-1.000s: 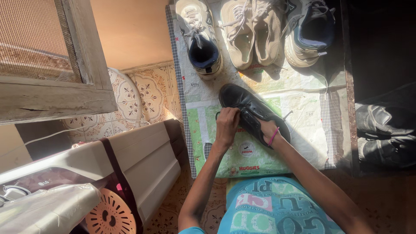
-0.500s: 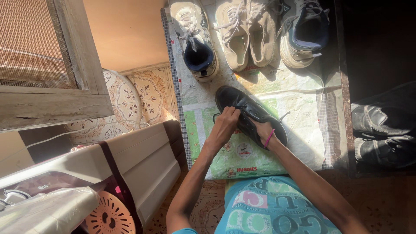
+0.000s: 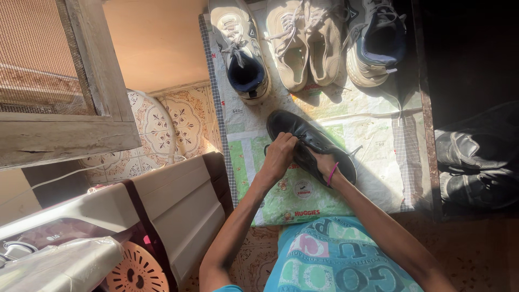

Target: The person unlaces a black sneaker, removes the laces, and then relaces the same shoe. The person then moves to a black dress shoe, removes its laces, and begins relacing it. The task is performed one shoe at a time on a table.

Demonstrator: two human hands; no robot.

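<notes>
Black shoe [image 3: 303, 141] partly hidden: left hand [image 3: 279, 153] pinches its lace, right hand [image 3: 323, 164] grips inside.

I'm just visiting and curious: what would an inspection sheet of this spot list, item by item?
Surface: printed plastic mat spread over a patterned tile floor.
Job's things: black shoe lying on the mat.
Clutter: four light sneakers lined up at the mat's far end; dark shoes in shadow to the right.
Hands: left hand pinches at the shoe's laces; right hand steadies its heel end.
Cables: white cord by the washing machine.
Surroundings: wooden window frame.
</notes>
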